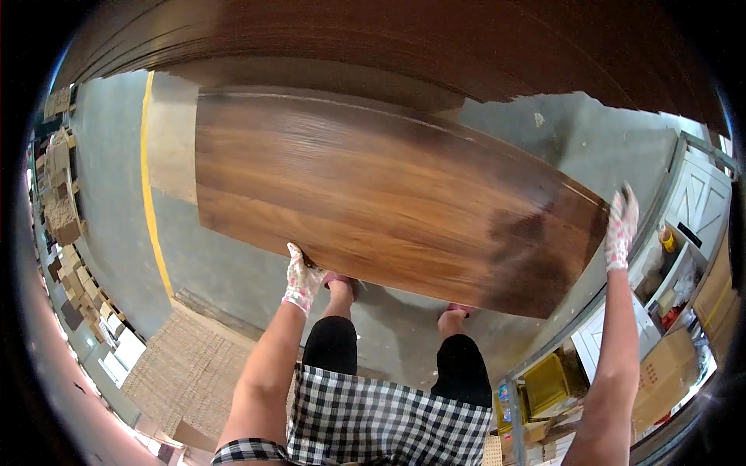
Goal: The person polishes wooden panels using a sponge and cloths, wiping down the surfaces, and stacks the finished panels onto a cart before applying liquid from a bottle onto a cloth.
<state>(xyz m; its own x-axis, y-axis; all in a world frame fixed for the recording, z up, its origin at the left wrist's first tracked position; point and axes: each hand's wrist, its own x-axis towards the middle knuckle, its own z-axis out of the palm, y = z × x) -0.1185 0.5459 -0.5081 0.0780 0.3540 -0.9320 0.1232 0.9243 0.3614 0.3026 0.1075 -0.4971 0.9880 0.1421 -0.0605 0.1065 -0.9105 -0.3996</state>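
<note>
A large wood-grain panel (365, 194) in warm brown with a glossy face spreads out before me, above the floor. My left hand (304, 279), in a white glove with a reddish pattern, grips its near long edge, thumb on top and the other fingers hidden under the board. At the panel's right end is my right hand (621, 225), gloved alike. Its fingers are stretched out beside the far right corner; whether the palm touches the edge is hard to tell.
Across the top looms a dark brown stack of boards (373, 35). A metal-framed rack (674, 167) with boxes and a yellow bin (546, 386) stands at right. Flattened cardboard (183, 365) lies at lower left, past a yellow floor line (148, 186); cartons (62, 186) line the far left.
</note>
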